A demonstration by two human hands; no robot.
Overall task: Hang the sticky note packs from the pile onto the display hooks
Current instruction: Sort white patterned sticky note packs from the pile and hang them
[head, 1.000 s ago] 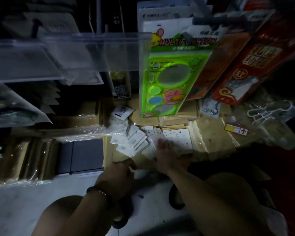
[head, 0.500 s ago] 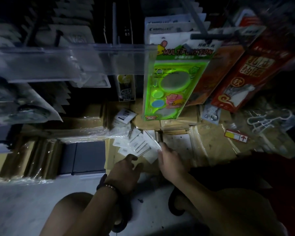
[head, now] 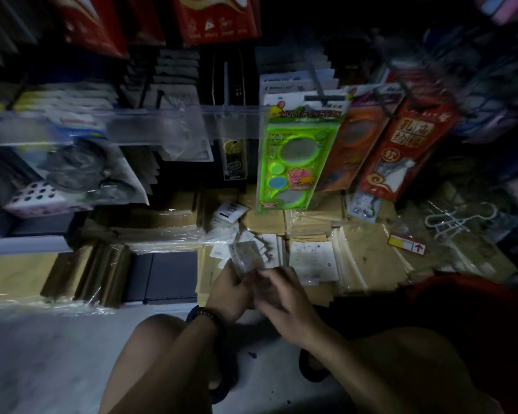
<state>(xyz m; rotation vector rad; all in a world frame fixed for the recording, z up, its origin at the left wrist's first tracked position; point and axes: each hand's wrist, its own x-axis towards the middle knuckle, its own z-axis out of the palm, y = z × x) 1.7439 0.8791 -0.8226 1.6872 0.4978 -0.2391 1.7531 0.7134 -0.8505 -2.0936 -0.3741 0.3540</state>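
Note:
A small stack of clear-wrapped sticky note packs stands lifted above the low shelf, gripped from below by my left hand. My right hand curls against the stack's lower right side, touching the left hand. More white packs lie in a loose pile just behind, on brown wrapped bundles. A display hook juts out above, carrying a green stencil card. The scene is dim and partly blurred.
A clear plastic shelf rail crosses the view at mid height. Red hanging packages hang at the right, brown envelope bundles fill the low shelf, white hangers lie far right. My knees and the pale floor are below.
Both hands gathered packs from the pile and drew them up and toward me into one stack. The camera tilted upward, showing more of the hanging goods.

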